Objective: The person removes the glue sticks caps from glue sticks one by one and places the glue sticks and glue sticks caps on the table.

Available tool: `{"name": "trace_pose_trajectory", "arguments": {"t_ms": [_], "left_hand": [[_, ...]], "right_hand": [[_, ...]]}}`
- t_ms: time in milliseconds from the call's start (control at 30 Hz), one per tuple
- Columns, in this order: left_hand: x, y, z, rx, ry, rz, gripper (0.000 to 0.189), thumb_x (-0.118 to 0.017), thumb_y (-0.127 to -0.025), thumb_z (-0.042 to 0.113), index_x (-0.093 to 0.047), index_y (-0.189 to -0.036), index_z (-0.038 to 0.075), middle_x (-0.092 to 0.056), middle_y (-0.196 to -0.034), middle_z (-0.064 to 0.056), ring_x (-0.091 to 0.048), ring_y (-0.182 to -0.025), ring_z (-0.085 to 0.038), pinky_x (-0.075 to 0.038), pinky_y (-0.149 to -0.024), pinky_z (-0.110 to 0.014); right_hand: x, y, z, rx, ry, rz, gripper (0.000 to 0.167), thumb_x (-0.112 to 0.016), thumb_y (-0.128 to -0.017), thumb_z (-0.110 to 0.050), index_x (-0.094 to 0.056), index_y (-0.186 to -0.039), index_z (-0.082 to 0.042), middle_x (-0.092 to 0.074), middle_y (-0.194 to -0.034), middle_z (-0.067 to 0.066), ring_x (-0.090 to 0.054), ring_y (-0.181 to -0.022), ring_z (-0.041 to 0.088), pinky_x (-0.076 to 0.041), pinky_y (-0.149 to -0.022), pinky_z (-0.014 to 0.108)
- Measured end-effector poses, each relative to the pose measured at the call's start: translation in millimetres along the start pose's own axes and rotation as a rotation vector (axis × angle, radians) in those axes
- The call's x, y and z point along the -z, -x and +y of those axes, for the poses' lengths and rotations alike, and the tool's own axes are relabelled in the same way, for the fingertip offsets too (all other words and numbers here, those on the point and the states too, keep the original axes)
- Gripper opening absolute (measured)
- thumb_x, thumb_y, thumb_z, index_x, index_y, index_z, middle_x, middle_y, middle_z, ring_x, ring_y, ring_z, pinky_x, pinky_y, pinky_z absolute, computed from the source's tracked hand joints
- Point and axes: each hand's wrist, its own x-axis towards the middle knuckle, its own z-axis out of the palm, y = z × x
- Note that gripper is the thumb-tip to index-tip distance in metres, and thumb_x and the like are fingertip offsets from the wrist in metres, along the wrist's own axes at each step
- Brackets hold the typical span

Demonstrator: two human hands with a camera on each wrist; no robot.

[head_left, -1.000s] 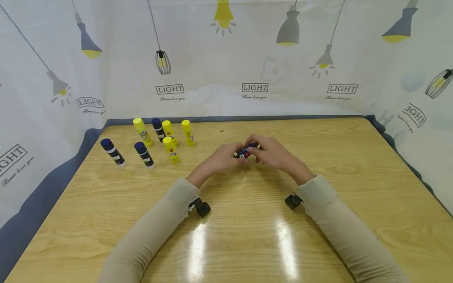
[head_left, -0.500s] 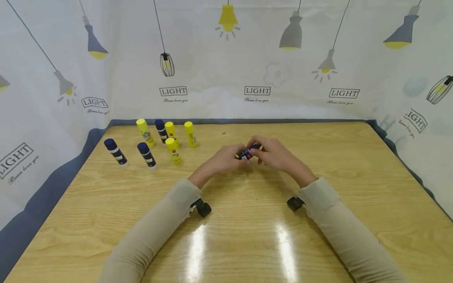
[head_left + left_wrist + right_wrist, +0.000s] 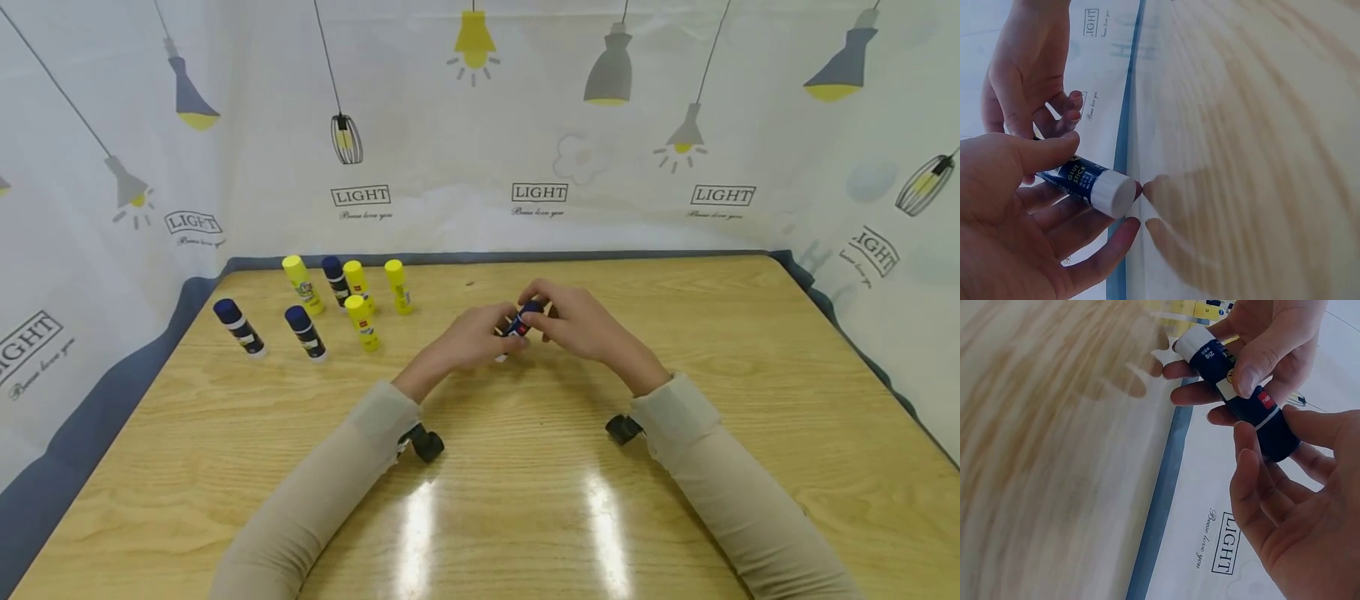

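Note:
Between the two hands, a dark blue glue stick (image 3: 517, 327) is held tilted above the wooden table. My left hand (image 3: 476, 337) grips its body, thumb over the label, with the white base (image 3: 1113, 194) sticking out past the fingers. At the other end, my right hand (image 3: 573, 321) pinches the dark blue cap (image 3: 1279, 437) between thumb and fingers. In the right wrist view the cap sits against the body, a thin white ring at the joint. The left wrist view shows the right hand (image 3: 1035, 81) behind the left, the cap hidden there.
Several glue sticks stand upright at the table's back left: yellow ones such as the near yellow glue stick (image 3: 363, 323), and dark blue ones such as the leftmost blue glue stick (image 3: 239, 328). A lamp-printed curtain (image 3: 450, 217) borders the table (image 3: 525, 500).
The glue stick has shifted in my left hand's grip, and its white base now shows below the fingers. Both hands have stayed in nearly the same place. The standing glue sticks have not moved.

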Motion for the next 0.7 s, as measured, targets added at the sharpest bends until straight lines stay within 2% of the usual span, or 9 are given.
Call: {"name": "trace_pose_trajectory", "arguments": {"t_ms": [467,700], "left_hand": [[-1.8,1.8,3.0,-0.02,-0.012,0.03,0.027,-0.071,-0.1,0.034,-0.064,-0.117,0.015,-0.073,-0.113,-0.008,-0.07,-0.095,-0.019,-0.053,-0.071,-0.03],[-1.5,2.8,6.2,-0.021,-0.011,0.05,0.026,-0.073,-0.098,0.032,-0.066,-0.117,0.016,-0.074,-0.109,-0.005,-0.071,-0.096,-0.018,-0.055,-0.074,-0.031]], "right_hand": [[-1.3,1.1,-6.9,0.029,-0.007,0.025,0.028,-0.059,-0.107,-0.021,-0.057,-0.132,-0.009,-0.07,-0.114,0.016,-0.072,-0.078,0.032,-0.056,-0.066,0.036],[-0.3,1.4,-7.7,0.058,0.014,0.022,0.03,-0.06,-0.106,-0.02,-0.056,-0.134,-0.009,-0.07,-0.114,0.015,-0.07,-0.078,0.026,-0.055,-0.065,0.035]]}}
